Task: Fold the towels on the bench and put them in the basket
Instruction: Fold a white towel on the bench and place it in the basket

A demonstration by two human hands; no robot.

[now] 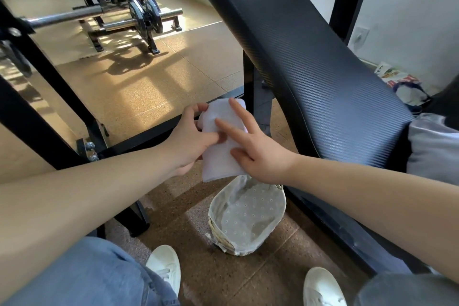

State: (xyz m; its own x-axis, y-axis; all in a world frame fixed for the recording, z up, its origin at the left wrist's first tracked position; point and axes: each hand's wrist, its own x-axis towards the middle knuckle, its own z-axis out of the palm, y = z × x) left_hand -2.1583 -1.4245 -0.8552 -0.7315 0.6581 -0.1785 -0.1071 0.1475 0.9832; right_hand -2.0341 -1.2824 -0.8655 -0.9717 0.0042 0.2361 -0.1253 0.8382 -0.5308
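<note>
Both hands hold 1 folded white towel [219, 141] in the air. To the right of the right hand [255, 149] and beyond it, the black padded bench [310, 62] slopes up and away, the biggest thing here; a second pale towel [432, 146] lies bunched at its near end, well to the right of that hand. Beyond the left hand [191, 141], cork-coloured floor tiles [139, 87] stretch to a barbell rack [129, 15] in the far left. Below both hands, on the floor, stands the oval basket [216, 233] with its dotted cloth lining; no towel shows inside it. Nearer than the basket are 2 white shoes, the left shoe [166, 266] and the right shoe [323, 288]. Left hand is curled around the towel's left edge, thumb on top and fingers beneath. Right hand lies spread and nearly flat on the towel's upper face, pressing it, thumb at the lower right edge.
</note>
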